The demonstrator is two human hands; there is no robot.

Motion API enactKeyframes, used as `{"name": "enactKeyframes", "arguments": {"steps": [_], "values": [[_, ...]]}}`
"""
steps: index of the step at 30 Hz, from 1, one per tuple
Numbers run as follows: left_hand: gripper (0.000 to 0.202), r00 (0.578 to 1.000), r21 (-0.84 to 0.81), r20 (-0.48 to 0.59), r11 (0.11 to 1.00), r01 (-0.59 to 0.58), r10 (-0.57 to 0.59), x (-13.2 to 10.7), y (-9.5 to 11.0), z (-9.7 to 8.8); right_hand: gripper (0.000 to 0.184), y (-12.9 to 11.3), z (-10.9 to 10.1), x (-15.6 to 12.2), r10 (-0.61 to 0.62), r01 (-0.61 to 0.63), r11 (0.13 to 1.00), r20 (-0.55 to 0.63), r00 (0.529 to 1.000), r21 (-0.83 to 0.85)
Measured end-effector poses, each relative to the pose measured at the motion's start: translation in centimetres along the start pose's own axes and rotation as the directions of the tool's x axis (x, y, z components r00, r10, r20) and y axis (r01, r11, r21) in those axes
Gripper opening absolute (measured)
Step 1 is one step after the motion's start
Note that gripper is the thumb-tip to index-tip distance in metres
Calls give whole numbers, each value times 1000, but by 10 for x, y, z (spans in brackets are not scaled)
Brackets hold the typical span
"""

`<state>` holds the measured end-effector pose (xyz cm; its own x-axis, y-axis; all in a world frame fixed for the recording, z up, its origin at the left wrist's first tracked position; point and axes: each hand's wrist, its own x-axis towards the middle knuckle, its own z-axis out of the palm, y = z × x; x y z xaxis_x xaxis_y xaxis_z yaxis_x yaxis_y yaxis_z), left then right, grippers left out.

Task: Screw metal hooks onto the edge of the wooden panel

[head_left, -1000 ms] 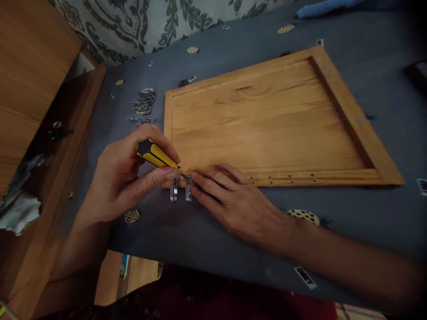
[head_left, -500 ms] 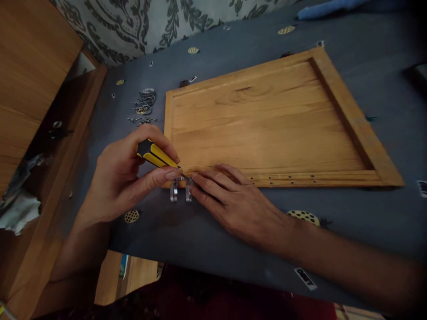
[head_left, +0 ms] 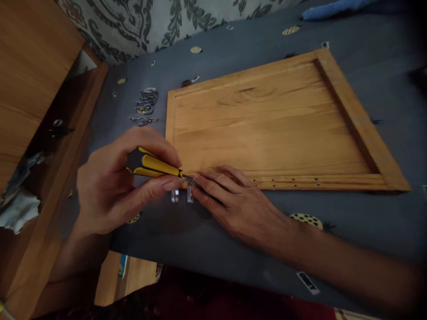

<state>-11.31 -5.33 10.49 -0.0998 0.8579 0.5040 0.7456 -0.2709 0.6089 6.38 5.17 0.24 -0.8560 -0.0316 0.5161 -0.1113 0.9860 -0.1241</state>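
My left hand [head_left: 113, 182] is closed around the yellow and black handle of a screwdriver [head_left: 158, 165]. Its blade points right and meets a metal hook [head_left: 190, 194] at the near rail of a wooden panel [head_left: 260, 120]. A second metal hook [head_left: 175, 196] sits just left of that one, also over the near edge. My right hand [head_left: 230, 204] lies across the near rail, its thumb and first finger pressed at the right-hand hook. The fingertips and screwdriver partly cover the hook's base and whatever screw is there.
Several more hooks [head_left: 147, 102] lie in a heap left of the panel. Small dark holes run along its near rail. A wooden cabinet [head_left: 36, 80] with an open shelf stands at the left, a patterned wall [head_left: 133, 22] behind. Blue cloth [head_left: 336, 9] lies at the far right.
My left hand has shifted slightly left and lower, and the screwdriver handle has tipped flatter. My right hand stays at the same hook. The view has moved a little.
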Motion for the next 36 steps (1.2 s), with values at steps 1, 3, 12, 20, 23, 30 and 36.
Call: {"name": "enactKeyframes", "arguments": {"steps": [1,3,12,20,23,30,36], "values": [[16,1000,17,-11,1000,-9,9,0,1,0,29,0,0,0,-1,1,1000,-3,1000,6],[23,999,58,-35,998,-7,9,1,1,2,30,0,0,1,-6,6,1000,-3,1000,16],[32,961,-170,-194,972,165,-197,8,-30,21,32,0,-2,1,-2,2,1000,22,1000,1],[36,926,-355,-220,909,217,-307,16,-54,18,30,0,-3,1,-12,12,1000,13,1000,0],[26,938,-346,-87,893,287,-336,13,-61,29,30,0,-2,0,-6,6,1000,20,1000,-7],[14,969,44,141,979,201,-205,6,-59,44,28,0,1,-1,-23,23,1000,-7,1000,-1],[16,985,308,57,941,138,-163,10,-63,14,31,1,4,-2,-20,19,1000,-33,999,-18]]}}
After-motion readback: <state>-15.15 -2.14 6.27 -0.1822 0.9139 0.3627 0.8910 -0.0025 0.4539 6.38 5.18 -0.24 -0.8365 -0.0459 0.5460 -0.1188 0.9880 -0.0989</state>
